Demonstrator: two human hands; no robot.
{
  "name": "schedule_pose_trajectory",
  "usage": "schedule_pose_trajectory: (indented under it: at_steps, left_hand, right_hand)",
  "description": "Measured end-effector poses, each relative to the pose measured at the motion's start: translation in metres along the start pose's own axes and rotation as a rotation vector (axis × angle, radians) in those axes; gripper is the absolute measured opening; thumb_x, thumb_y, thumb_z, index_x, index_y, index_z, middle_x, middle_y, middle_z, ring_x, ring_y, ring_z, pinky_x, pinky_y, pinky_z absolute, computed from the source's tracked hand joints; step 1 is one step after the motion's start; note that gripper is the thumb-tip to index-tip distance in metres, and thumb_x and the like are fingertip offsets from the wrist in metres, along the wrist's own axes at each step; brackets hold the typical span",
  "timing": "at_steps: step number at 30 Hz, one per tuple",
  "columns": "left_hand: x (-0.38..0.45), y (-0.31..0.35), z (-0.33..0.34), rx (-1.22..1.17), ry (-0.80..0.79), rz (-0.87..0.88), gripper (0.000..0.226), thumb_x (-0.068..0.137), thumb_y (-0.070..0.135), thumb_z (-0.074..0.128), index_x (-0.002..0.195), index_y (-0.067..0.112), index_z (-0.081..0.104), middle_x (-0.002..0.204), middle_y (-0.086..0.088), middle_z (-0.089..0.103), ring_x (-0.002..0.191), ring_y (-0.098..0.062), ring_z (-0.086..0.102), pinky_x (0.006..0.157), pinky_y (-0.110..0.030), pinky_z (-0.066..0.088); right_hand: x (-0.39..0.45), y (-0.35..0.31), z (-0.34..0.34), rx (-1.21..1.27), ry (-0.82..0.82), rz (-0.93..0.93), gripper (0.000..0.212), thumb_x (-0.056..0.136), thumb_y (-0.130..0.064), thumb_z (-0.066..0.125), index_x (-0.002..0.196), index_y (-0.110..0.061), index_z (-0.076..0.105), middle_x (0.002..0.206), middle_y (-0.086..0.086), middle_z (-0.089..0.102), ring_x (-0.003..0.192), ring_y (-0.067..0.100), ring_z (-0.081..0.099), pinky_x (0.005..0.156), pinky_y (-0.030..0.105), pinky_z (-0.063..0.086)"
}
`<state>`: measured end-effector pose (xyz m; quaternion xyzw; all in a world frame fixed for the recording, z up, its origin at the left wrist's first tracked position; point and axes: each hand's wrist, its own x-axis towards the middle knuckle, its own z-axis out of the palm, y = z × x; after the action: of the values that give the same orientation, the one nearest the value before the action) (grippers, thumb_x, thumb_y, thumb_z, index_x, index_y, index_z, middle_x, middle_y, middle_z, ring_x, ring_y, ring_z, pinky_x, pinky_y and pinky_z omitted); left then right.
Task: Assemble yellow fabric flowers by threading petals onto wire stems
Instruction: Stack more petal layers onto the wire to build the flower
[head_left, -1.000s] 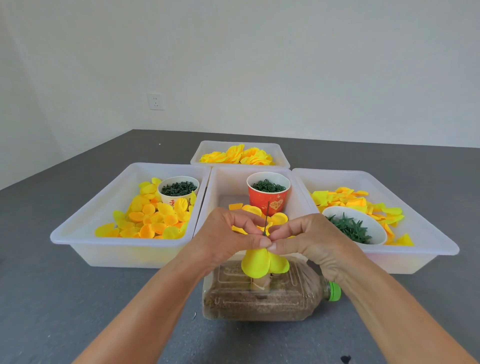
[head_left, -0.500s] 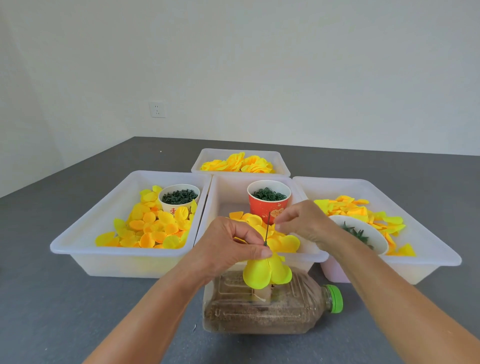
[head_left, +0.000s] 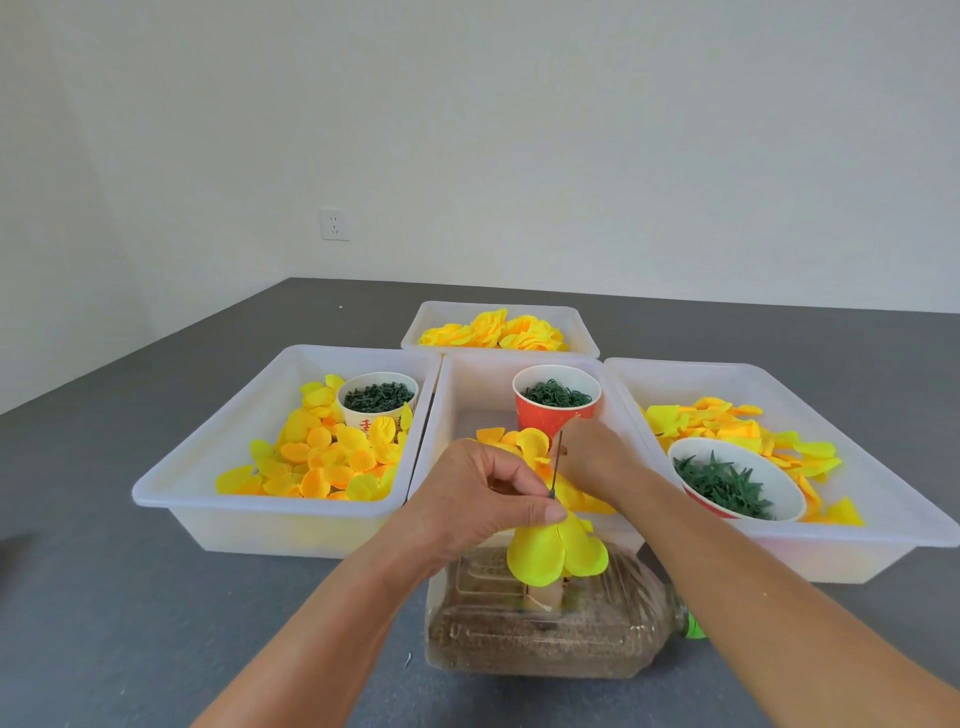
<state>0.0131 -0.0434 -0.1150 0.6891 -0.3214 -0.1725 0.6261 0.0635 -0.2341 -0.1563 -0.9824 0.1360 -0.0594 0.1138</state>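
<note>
The left hand (head_left: 485, 499) is raised over the near edge of the middle white plastic tray (head_left: 470, 374), its forearm entering from the lower left, knuckles turned toward the camera and fingers curled inward. A thin dark green wire stem (head_left: 556, 465) is pinched between its thumb and curled fingers, and the stem is held nearly upright. A cluster of bright yellow fabric petals (head_left: 553, 553) is threaded on the stem and hangs directly below the left thumb, above a clear plastic bottle filled with brown granules (head_left: 540, 639) that lies on its side on the grey table (head_left: 130, 597). The right hand (head_left: 597, 460) is positioned just behind and to the right of the stem, its forearm entering from the lower right; its fingers are bent and brought together at the upper end of the stem, but whether the wire or a small part is gripped there cannot be told. Loose yellow and orange petals (head_left: 322, 462) are recorded in the left white tray (head_left: 208, 441) beside a white paper cup of dark green pieces (head_left: 378, 397). A red paper cup of green rings (head_left: 556, 397) stands in the middle tray. A red-sided bowl of green leaf pieces (head_left: 732, 480) is recorded in the right white tray (head_left: 883, 457).
</note>
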Motion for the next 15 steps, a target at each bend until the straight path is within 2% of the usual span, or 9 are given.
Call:
schedule_pose_trajectory:
  at_steps: [2,5,10,15]
  left_hand:
    - [-0.0002,0.0001,-0.0002,-0.007,-0.010,-0.003,0.027,0.068,-0.004,0.077,0.056,0.018,0.070,0.065,0.001,0.067,0.066,-0.009,0.062,0.064,-0.019,0.051]
    - [-0.0008,-0.0001,-0.0003,-0.016,-0.001,-0.011,0.026,0.068,-0.004,0.077,0.057,0.018,0.070,0.065,0.001,0.068,0.066,-0.009,0.063,0.064,-0.019,0.052]
    - [-0.0014,0.0007,0.0005,-0.015,0.005,-0.010,0.023,0.068,-0.004,0.077,0.058,0.015,0.069,0.064,0.001,0.068,0.065,-0.009,0.063,0.064,-0.019,0.052]
    - [-0.0021,0.0012,0.0010,-0.014,0.008,-0.004,0.022,0.069,-0.004,0.076,0.059,0.014,0.068,0.062,0.003,0.067,0.064,-0.008,0.062,0.063,-0.017,0.051]
  right_hand:
    - [-0.0018,0.0032,-0.0020,-0.051,0.100,0.019,0.023,0.091,-0.009,0.044,0.105,-0.007,0.062,0.110,0.012,0.065,0.103,0.030,0.060,0.081,0.034,0.045]
    - [0.0000,0.0086,-0.0044,-0.029,0.171,0.086,0.018,0.087,-0.006,0.049,0.098,-0.003,0.063,0.103,0.016,0.066,0.098,0.032,0.061,0.073,0.031,0.043]
    - [0.0013,0.0096,-0.0037,-0.014,0.166,0.082,0.020,0.089,-0.006,0.049,0.100,-0.005,0.066,0.106,0.015,0.066,0.102,0.031,0.060,0.079,0.031,0.045]
    - [-0.0004,0.0090,-0.0104,0.007,0.254,0.094,0.016,0.089,-0.012,0.055,0.098,-0.005,0.066,0.102,0.015,0.067,0.098,0.030,0.061,0.075,0.029,0.044]
